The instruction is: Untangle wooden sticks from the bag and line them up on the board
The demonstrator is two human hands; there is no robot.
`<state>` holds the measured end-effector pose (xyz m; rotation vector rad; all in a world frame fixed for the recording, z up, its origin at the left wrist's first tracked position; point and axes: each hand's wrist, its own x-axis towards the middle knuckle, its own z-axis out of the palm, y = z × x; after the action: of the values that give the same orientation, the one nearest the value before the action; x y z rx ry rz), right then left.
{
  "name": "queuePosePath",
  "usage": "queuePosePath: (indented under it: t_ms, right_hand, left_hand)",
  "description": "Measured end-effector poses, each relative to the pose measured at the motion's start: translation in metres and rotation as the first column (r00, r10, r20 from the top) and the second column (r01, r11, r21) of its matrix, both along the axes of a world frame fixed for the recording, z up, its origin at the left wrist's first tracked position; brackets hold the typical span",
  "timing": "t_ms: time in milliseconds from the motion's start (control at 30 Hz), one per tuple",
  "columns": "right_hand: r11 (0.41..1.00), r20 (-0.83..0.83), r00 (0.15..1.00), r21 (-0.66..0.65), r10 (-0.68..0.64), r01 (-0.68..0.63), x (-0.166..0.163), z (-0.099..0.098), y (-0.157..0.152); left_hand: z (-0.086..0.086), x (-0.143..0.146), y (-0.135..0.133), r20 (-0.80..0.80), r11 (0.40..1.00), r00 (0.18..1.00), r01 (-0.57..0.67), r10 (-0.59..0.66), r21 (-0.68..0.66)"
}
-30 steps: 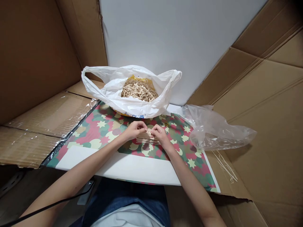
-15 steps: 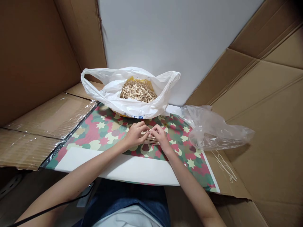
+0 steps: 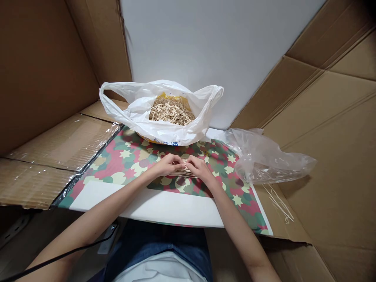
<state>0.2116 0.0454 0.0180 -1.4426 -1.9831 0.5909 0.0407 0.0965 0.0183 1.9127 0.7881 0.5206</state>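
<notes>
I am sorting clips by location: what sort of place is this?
Likely a makeshift hand-work station: cardboard panels wall in a camouflage-patterned mat, a white plastic bag of straw-coloured pieces stands at its far edge, and left hand and right hand hold a stick bundle.

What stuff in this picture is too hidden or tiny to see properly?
- Head view: left hand and right hand cover most of the stick bundle.
- Head view: blue print on the white bag is folded and too small to read.
- Head view: the pale pieces inside it are too small to identify.
</notes>
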Motion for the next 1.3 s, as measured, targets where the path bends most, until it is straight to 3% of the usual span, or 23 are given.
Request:
queuePosePath:
  t_ms: [167, 300, 467, 533, 633, 733, 833, 900, 933, 1000, 1033, 1100, 1133, 1233, 1300]
  right_hand:
    - [0.994, -0.126, 0.987, -0.066, -0.098, 0.090, -0.001, -0.003, 0.002]
    - [0.983, -0.282, 0.950, -0.158, -0.137, 0.095, -0.003, -0.006, 0.004]
    - [0.979, -0.368, 0.918, -0.187, -0.148, 0.084, -0.006, -0.012, 0.004]
    - [0.978, -0.411, 0.899, -0.197, -0.150, 0.073, -0.006, -0.012, 0.003]
    - [0.975, -0.439, 0.885, -0.210, -0.154, 0.066, -0.006, -0.011, 0.003]
    - [0.974, -0.450, 0.881, -0.218, -0.148, 0.052, -0.007, -0.009, 0.002]
    - [0.970, -0.469, 0.874, -0.244, -0.126, 0.009, -0.009, -0.007, -0.001]
    - [0.966, -0.483, 0.868, -0.259, -0.113, -0.019, -0.010, -0.005, -0.003]
    - [0.961, -0.497, 0.862, -0.272, -0.103, -0.042, -0.011, -0.004, -0.004]
    - [0.945, -0.540, 0.838, -0.309, -0.079, -0.110, -0.011, -0.002, -0.005]
    - [0.934, -0.563, 0.823, -0.327, -0.069, -0.145, -0.010, -0.002, -0.005]
    - [0.910, -0.596, 0.801, -0.360, -0.055, -0.205, -0.009, -0.001, -0.005]
    - [0.909, -0.597, 0.800, -0.365, -0.060, -0.204, -0.007, -0.001, -0.004]
    - [0.966, -0.527, 0.837, -0.257, -0.148, 0.009, -0.003, 0.000, -0.003]
    - [0.973, -0.394, 0.893, -0.018, -0.220, 0.232, -0.002, 0.001, -0.002]
  left_hand:
    - [0.003, 0.000, -0.002, -0.027, 0.966, 0.997, -0.069, 0.078, 0.247]
    - [0.002, 0.000, -0.002, -0.008, 0.892, 0.997, -0.063, 0.074, 0.448]
    - [-0.002, 0.001, -0.003, -0.068, 0.801, 0.993, -0.041, 0.101, 0.597]
    - [-0.003, 0.000, -0.004, -0.091, 0.718, 0.985, -0.043, 0.148, 0.695]
    - [-0.003, -0.001, -0.006, -0.089, 0.533, 0.972, -0.043, 0.218, 0.845]
    - [-0.002, -0.001, -0.008, -0.114, 0.369, 0.971, 0.029, 0.210, 0.929]
    - [-0.002, 0.000, -0.011, -0.163, 0.300, 0.971, 0.106, 0.173, 0.948]
    - [-0.002, 0.001, -0.012, -0.173, 0.334, 0.973, 0.113, 0.156, 0.936]
    - [-0.002, 0.002, -0.012, -0.166, 0.384, 0.975, 0.097, 0.149, 0.918]
    - [-0.002, 0.004, -0.012, -0.109, 0.551, 0.984, 0.014, 0.141, 0.834]
    - [-0.002, 0.004, -0.011, -0.051, 0.669, 0.990, -0.051, 0.133, 0.741]
    - [-0.003, 0.006, -0.009, 0.100, 0.870, 0.984, -0.175, 0.145, 0.460]
    - [-0.003, 0.006, -0.007, 0.167, 0.923, 0.972, -0.210, 0.163, 0.321]
    - [-0.003, 0.007, -0.002, 0.269, 0.964, 0.938, -0.252, 0.220, 0.089]
    - [-0.003, 0.008, 0.000, 0.291, 0.967, 0.925, -0.254, 0.243, 0.003]
